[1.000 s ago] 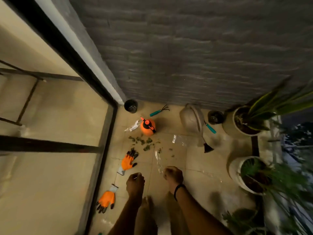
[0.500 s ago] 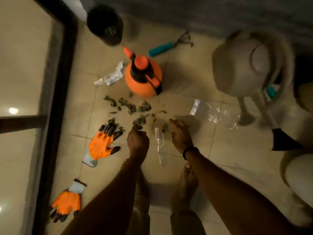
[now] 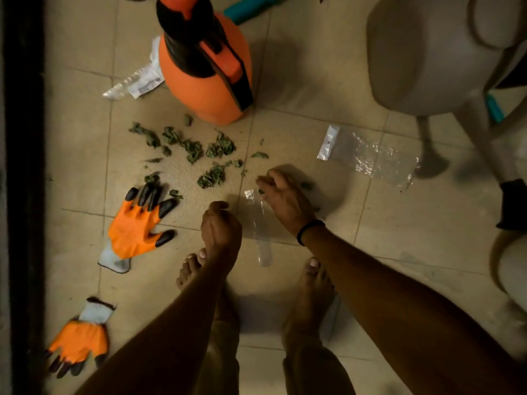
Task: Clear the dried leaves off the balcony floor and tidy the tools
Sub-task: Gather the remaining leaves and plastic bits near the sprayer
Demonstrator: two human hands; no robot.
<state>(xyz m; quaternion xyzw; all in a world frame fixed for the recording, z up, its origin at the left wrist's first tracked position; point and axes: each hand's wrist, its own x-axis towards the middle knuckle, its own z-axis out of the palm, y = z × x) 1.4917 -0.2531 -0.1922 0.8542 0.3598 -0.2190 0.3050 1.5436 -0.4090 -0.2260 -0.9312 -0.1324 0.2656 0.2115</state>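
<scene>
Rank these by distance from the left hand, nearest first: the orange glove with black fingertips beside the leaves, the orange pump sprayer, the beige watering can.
1. The orange glove with black fingertips, flat on the floor just left of the left hand.
2. The orange pump sprayer, standing beyond the dried leaves.
3. The beige watering can, far upper right.

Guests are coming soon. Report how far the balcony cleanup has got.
Done: nothing visible. In hand: right hand reaches the clear bag beside the dried leaves; left hand curled, contents unseen. Left: leaves all scattered, two orange gloves, sprayer on the floor.
</scene>
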